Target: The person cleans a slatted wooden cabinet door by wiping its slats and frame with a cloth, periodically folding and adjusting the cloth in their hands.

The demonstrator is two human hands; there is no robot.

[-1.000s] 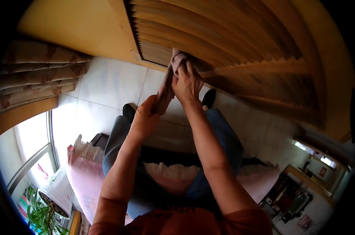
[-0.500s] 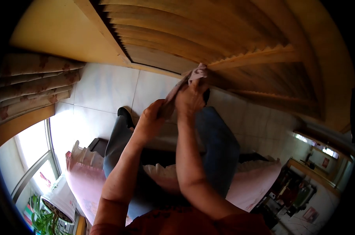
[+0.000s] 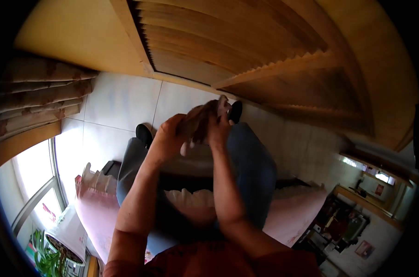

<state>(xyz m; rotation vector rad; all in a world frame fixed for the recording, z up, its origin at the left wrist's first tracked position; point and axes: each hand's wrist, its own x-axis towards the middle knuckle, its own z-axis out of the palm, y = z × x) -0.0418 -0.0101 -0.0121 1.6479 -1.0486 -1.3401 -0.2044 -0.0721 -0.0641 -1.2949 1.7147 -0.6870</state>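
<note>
Between my two hands is a crumpled piece of pinkish-brown cloth (image 3: 201, 121), held above my knees. My left hand (image 3: 167, 138) grips its left side, fingers curled into the folds. At the other side, my right hand (image 3: 218, 133) is closed on the cloth, and a paler pink end sticks up above the fingers. A small pale tip of fabric hangs below, near the left fingers. Dim light and folds hide the cloth's full shape and most of my fingertips.
Slatted wooden doors (image 3: 237, 41) stand in front of me. I sit on a pink-covered seat (image 3: 290, 214), my dark shoes on the tiled floor (image 3: 121, 99). A patterned curtain (image 3: 43, 92), window (image 3: 33, 166) and potted plant (image 3: 50, 254) are at the left.
The cloth was stretched out toward the doors and is now bunched nearer to me. My right hand has come down and back, while my left hand has shifted slightly left.
</note>
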